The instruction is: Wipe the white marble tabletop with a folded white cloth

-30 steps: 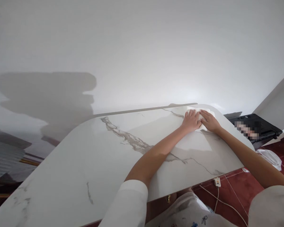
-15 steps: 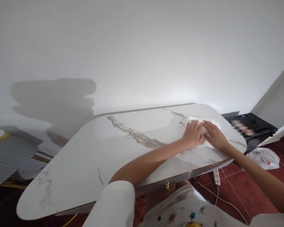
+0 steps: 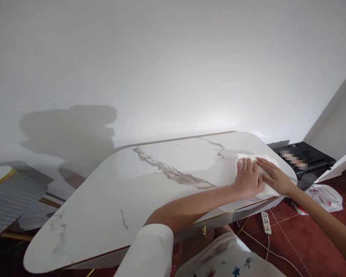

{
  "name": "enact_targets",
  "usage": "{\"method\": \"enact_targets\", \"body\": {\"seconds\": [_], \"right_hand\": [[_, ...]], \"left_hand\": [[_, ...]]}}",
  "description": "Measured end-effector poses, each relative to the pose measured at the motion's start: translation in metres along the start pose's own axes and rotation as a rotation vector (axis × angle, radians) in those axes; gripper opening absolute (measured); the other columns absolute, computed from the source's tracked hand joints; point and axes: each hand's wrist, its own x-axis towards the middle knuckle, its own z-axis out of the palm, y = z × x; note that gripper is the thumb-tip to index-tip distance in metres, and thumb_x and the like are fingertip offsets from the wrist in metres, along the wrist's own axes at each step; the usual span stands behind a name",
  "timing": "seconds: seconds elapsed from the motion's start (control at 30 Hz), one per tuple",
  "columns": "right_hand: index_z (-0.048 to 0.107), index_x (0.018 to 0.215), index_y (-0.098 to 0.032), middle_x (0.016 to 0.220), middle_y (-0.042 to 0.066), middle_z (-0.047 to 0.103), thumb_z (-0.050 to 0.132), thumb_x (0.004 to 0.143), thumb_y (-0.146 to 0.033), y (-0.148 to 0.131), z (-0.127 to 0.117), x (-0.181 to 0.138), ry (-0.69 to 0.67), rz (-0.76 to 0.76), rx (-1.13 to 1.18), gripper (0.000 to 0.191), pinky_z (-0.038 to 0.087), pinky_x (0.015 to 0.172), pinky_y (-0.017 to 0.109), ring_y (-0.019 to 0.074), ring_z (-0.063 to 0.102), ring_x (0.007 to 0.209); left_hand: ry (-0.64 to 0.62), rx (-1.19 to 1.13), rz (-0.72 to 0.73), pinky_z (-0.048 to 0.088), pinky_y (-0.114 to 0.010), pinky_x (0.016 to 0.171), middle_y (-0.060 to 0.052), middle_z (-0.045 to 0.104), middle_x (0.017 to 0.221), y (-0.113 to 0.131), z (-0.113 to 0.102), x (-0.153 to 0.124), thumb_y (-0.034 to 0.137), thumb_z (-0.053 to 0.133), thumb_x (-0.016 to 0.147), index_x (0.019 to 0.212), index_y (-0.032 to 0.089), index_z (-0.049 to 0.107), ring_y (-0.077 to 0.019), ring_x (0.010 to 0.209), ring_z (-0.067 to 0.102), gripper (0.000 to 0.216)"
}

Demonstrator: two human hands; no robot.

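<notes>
The bench (image 3: 92, 211) has a smooth, glossy, marble-patterned top. The cloth (image 3: 269, 189) is soft-looking and matt. The knob (image 3: 203, 230) is shiny, brass-like metal. The wall (image 3: 173, 69) is smooth and matt; the floor (image 3: 308, 234) is tile. The power strip (image 3: 265, 223) is plastic; the bag (image 3: 328, 198) is thin, translucent plastic.

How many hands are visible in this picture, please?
2: the left hand and right hand, side by side on the white cloth, near the right end of the table.

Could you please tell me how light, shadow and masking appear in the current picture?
Head view: a bright glow on the wall behind the tabletop; a dark shadow on the wall toward picture left; pixelation over part of the black case.
</notes>
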Motion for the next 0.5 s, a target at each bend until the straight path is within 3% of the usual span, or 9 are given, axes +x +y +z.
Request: {"method": "enact_targets", "body": {"seconds": [0.23,0.5], "right_hand": [[0.051,0.145,-0.019,0.151,0.012,0.049,0.044,0.095,-0.04,0.045,0.006,0.039,0.049,-0.017,0.016,0.055,0.034,0.117,0.057,0.0327,0.042,0.141],[0.056,0.141,-0.019,0.149,0.011,0.052,0.046,0.091,-0.039,0.077,0.02,0.097,0.056,-0.018,0.022,0.055,0.033,0.119,0.055,0.0326,0.043,0.141]], "left_hand": [[-0.014,0.003,-0.026,0.027,-0.055,0.116,-0.022,0.037,0.155,-0.018,0.008,0.047,0.04,0.036,0.096,0.146,0.005,0.04,-0.0367,0.144,0.031,0.061],[-0.023,-0.021,-0.091,0.024,-0.051,0.118,-0.019,0.035,0.157,-0.054,0.019,0.089,0.04,0.036,0.098,0.147,0.007,0.039,-0.034,0.146,0.029,0.059]]}}
